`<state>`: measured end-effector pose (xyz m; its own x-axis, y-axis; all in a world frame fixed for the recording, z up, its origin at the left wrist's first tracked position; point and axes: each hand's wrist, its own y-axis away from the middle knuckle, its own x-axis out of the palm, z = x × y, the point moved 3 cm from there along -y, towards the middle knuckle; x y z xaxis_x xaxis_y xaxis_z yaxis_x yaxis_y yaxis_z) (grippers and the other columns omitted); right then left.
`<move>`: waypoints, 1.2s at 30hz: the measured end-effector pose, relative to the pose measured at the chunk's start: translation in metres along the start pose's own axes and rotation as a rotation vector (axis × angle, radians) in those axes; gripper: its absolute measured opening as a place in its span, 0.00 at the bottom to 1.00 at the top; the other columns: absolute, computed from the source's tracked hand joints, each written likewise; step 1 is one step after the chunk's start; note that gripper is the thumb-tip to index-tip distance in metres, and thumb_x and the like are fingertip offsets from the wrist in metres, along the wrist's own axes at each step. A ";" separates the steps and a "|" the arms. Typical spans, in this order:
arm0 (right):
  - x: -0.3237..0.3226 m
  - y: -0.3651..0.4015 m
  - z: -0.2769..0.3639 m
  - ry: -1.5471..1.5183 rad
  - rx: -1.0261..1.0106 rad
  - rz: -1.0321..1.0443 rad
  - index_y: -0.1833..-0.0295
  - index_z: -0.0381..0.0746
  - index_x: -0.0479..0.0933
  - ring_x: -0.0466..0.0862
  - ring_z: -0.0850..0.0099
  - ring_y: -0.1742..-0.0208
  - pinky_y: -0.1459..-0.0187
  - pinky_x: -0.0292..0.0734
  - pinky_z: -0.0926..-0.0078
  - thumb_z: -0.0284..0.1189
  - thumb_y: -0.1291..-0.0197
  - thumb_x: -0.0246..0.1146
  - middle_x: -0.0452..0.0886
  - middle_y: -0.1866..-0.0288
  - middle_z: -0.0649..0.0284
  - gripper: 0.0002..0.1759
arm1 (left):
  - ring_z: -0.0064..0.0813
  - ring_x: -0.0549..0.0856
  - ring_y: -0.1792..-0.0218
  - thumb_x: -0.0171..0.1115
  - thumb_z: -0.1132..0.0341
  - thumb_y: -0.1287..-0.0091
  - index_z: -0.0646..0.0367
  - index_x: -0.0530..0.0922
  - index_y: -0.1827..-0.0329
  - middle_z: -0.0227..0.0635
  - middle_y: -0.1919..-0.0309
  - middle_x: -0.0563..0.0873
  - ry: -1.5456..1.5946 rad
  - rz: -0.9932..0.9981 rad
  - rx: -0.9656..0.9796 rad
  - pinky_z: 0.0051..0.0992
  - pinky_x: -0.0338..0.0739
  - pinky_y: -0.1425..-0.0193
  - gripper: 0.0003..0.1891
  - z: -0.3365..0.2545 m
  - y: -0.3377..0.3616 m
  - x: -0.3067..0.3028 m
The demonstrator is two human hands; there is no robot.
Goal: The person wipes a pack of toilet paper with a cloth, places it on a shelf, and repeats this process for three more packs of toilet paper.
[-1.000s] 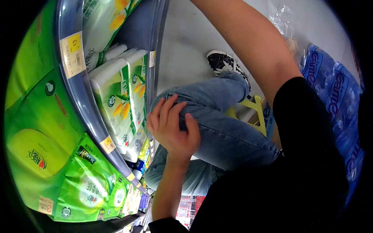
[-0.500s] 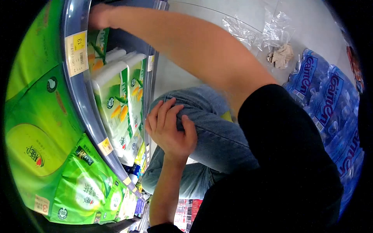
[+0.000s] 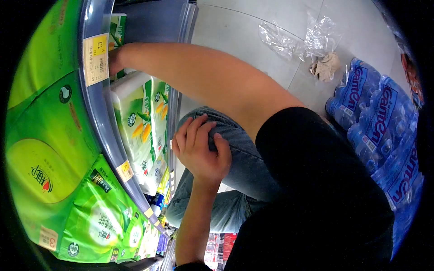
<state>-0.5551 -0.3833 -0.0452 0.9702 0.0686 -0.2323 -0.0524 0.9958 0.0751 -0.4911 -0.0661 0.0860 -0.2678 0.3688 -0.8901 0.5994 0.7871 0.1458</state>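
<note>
My left hand point(image 3: 203, 151) rests on my knee point(image 3: 244, 167), fingers apart and holding nothing. My right arm reaches into the shelf compartment on the left. Only part of my right hand point(image 3: 116, 61) shows behind the shelf's clear front rail point(image 3: 100, 97); its fingers are hidden. It is just above a white-and-green tissue pack point(image 3: 135, 119) standing in the compartment. Another green-and-white pack point(image 3: 118, 29) stands on the hand's other side, near the top of the view. Whether the hand grips anything is hidden.
Large green tissue packs point(image 3: 45, 167) fill the left side. A yellow-and-white price tag point(image 3: 96, 58) sits on the rail. On the tiled floor point(image 3: 235, 27) lie clear plastic wrap point(image 3: 323, 36) and crumpled brown paper point(image 3: 326, 67). Blue-wrapped bottle packs point(image 3: 379, 117) stand at the right.
My right hand has moved down in the view, from the upper corner of the compartment to the tissue packs. My left hand has stayed on my knee.
</note>
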 end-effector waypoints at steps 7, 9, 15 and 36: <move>0.018 0.007 -0.002 0.014 0.003 0.070 0.41 0.38 0.84 0.86 0.57 0.43 0.42 0.79 0.61 0.49 0.36 0.65 0.86 0.43 0.49 0.28 | 0.45 0.79 0.39 0.61 0.66 0.45 0.55 0.85 0.58 0.35 0.48 0.88 0.018 -0.022 0.004 0.45 0.62 0.31 0.13 0.001 0.001 0.000; 0.023 0.010 -0.002 0.017 0.004 0.088 0.41 0.38 0.84 0.86 0.57 0.44 0.42 0.79 0.61 0.49 0.36 0.66 0.86 0.43 0.49 0.28 | 0.45 0.80 0.40 0.61 0.66 0.45 0.55 0.85 0.57 0.35 0.48 0.88 0.021 -0.027 0.003 0.45 0.63 0.31 0.13 0.002 0.001 0.000; 0.030 0.014 -0.004 0.026 0.012 0.117 0.41 0.38 0.83 0.86 0.59 0.44 0.44 0.80 0.62 0.49 0.37 0.67 0.86 0.43 0.50 0.29 | 0.46 0.80 0.40 0.61 0.66 0.44 0.55 0.85 0.57 0.36 0.49 0.87 0.025 -0.039 0.017 0.46 0.63 0.30 0.13 0.001 0.000 -0.002; -0.241 0.611 -0.333 0.561 1.237 -1.017 0.36 0.37 0.76 0.84 0.49 0.40 0.37 0.78 0.57 0.40 0.50 0.72 0.83 0.41 0.44 0.35 | 0.51 0.82 0.42 0.58 0.70 0.40 0.60 0.82 0.58 0.42 0.49 0.88 0.023 -0.038 0.098 0.47 0.69 0.32 0.10 -0.008 0.007 -0.006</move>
<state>-0.8997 0.2293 -0.2665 0.2813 -0.2400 -0.9291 0.9586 0.0265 0.2834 -0.4908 -0.0587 0.0961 -0.3083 0.3520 -0.8838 0.6592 0.7489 0.0683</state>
